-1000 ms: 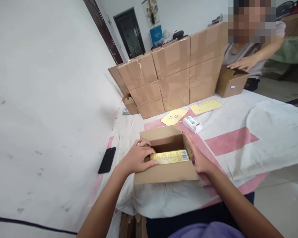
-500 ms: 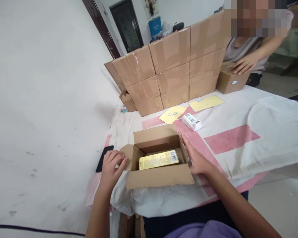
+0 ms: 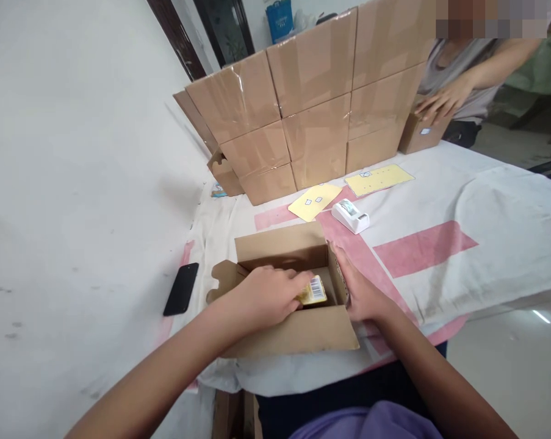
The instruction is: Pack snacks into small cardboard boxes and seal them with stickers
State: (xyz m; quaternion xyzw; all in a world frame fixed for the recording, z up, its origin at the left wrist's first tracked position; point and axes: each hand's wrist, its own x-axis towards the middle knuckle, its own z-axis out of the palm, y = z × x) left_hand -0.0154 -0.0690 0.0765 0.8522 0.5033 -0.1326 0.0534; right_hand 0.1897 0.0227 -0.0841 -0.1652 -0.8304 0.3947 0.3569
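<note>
An open cardboard box [image 3: 298,332] stands on the cloth in front of me with its flaps spread outward. Inside it lies a small yellow box [image 3: 316,290] whose barcode end shows. My left hand [image 3: 273,294] reaches in over the left side, fingers and thumb closed about the yellow box; most of that box is hidden under the hand. At the right side of the cardboard box, my right hand [image 3: 358,289] grips the right wall and flap, thumb near the top edge and fingers along the outside.
A wall of stacked, taped cartons [image 3: 318,97] rises behind. Before it lie yellow cards [image 3: 314,202] and a white device [image 3: 350,216]. A black phone [image 3: 181,289] rests at the left by the wall. Across the table, another person's hand [image 3: 446,100] is on a carton [image 3: 421,131].
My left hand has moved right from the left flap into the cardboard box, onto the yellow box. My right hand keeps its hold. The view has tilted slightly down.
</note>
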